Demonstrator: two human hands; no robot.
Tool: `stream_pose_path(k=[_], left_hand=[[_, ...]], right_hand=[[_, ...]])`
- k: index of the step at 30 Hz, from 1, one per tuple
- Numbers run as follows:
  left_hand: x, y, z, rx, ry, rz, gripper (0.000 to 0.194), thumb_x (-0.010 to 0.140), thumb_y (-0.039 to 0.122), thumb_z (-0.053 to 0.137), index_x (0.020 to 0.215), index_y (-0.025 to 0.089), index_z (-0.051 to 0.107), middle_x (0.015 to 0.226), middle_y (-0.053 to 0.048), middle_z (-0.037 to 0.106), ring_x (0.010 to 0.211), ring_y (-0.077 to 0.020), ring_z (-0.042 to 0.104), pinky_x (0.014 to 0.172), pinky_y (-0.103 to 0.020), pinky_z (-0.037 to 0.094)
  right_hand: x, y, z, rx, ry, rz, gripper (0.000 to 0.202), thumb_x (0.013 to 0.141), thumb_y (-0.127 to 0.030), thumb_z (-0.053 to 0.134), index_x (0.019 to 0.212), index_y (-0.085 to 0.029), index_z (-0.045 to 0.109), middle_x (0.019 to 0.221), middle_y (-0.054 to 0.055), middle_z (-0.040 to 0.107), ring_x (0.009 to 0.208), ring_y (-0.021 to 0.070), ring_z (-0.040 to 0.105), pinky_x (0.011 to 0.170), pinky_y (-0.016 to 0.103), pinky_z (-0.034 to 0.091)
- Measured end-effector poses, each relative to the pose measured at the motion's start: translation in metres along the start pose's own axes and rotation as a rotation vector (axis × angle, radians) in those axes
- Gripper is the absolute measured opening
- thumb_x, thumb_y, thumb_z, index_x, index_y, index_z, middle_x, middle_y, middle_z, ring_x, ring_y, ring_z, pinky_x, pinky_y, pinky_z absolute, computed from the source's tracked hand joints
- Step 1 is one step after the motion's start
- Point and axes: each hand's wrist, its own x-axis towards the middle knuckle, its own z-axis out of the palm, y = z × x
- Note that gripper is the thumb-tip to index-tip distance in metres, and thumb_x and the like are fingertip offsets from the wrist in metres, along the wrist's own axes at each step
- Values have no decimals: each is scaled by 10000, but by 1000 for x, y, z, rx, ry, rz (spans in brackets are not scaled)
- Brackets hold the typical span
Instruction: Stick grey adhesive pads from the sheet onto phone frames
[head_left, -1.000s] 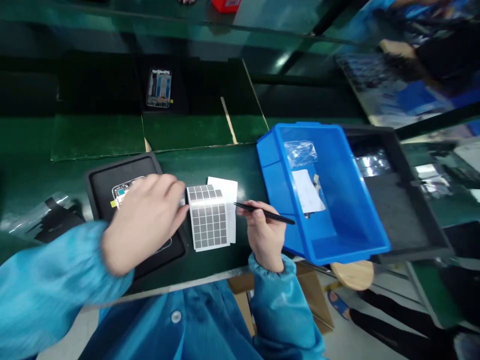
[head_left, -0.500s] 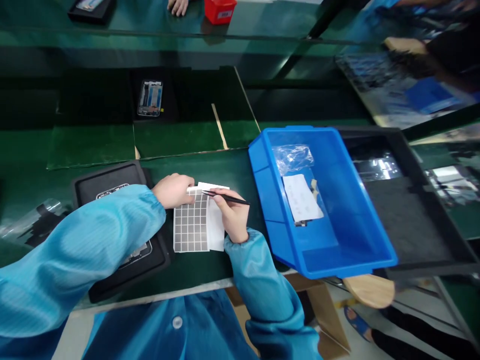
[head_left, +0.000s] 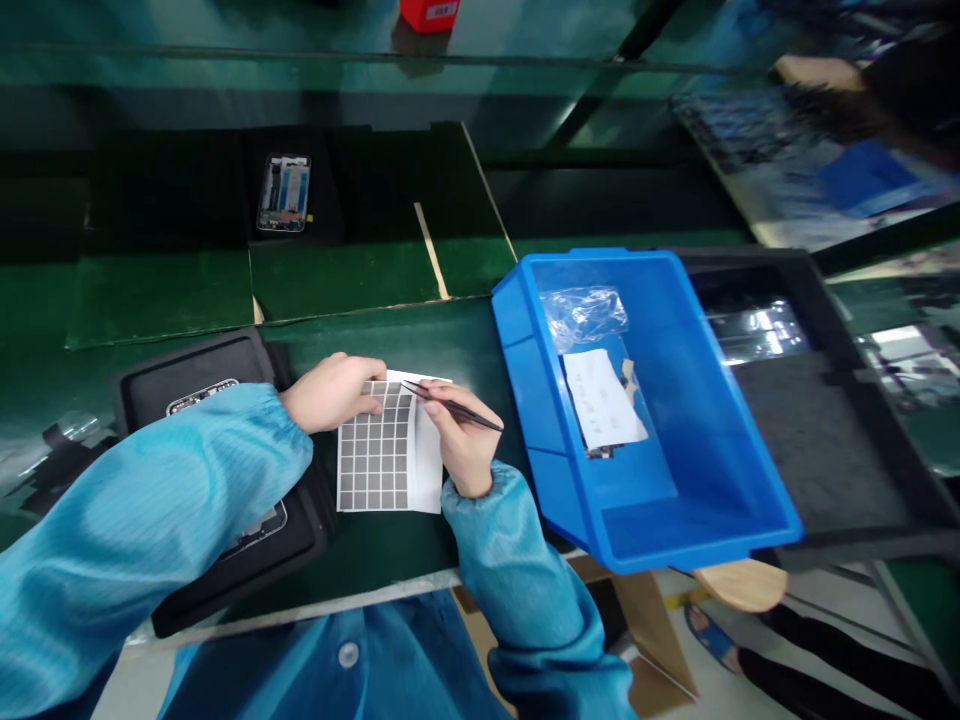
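Observation:
A white sheet of grey square stickers [head_left: 373, 462] lies on the green bench, with white backing paper [head_left: 427, 470] showing along its right side. My left hand [head_left: 334, 392] pinches the sheet's upper left edge between thumb and fingers. My right hand [head_left: 469, 440] grips black tweezers [head_left: 471, 414], their tips over the sheet's top right squares. Whether the tips hold a sticker is too small to tell. Under my left forearm sits a black foam tray [head_left: 217, 360] with metal phone frames [head_left: 259, 530], partly hidden by the sleeve.
A blue bin [head_left: 645, 520] at the right holds a clear plastic bag [head_left: 585, 315] and a white paper [head_left: 602, 398]. Beyond it is a large black tray [head_left: 825, 450]. An opened phone [head_left: 285, 193] lies at the back, and a red box [head_left: 431, 14] stands farther off.
The view has shifted slightly. The sheet's upper edge lies differently under my left fingers, and the tweezers remain near its top right corner. A person's hand at the back has left view.

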Motion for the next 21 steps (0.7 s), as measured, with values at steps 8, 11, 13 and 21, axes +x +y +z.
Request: stream_pose_path(k=[8,11,13,21], left_hand=[[0,3,-3,-27,-16,-3,116,823,288,715,852,224,623,712,35,637,689,-171,599,661,-271,377],[0,4,-3,-26,-13,7,109,823,282,712,857,223,627,706,36,630,692,-171,593,670,-271,381],[0,4,-3,-27,-13,13,101,825,276,706,857,222,626,695,38,620,692,-169,590,672,-270,381],[0,1,-2,-39,-8,22,115,814,301,709,867,230,635,705,37,629,702,-173,602,667,-270,389]], right_hand=[[1,-4,-2,-39,-20,-11,89,811,-257,814,892,-279,786,949,36,810,907,239,769,865,427,630],[1,-8,0,-95,-59,-54,96,811,-266,816,902,-277,789,952,43,810,911,248,767,870,441,625],[2,-11,1,-126,-101,-97,110,809,-256,817,914,-280,792,943,41,812,909,253,767,865,447,623],[3,-11,-3,-160,-13,-111,126,803,-227,813,911,-288,790,949,32,806,907,252,765,861,453,627]])
